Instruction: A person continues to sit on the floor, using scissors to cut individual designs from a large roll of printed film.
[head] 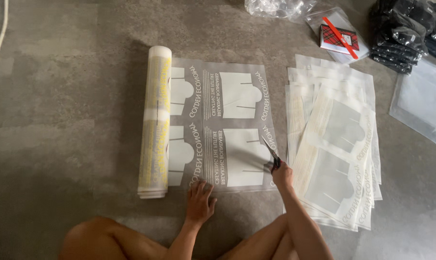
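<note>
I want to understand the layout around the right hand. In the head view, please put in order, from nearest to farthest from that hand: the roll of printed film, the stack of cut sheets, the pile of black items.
1. Stack of cut sheets, just beside the right hand, on its right.
2. Roll of printed film, across the unrolled sheet, on the left.
3. Pile of black items, far top right corner.

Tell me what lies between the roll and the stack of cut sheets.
In the head view, only the unrolled printed sheet, flat on the floor from the roll towards the stack.
</note>
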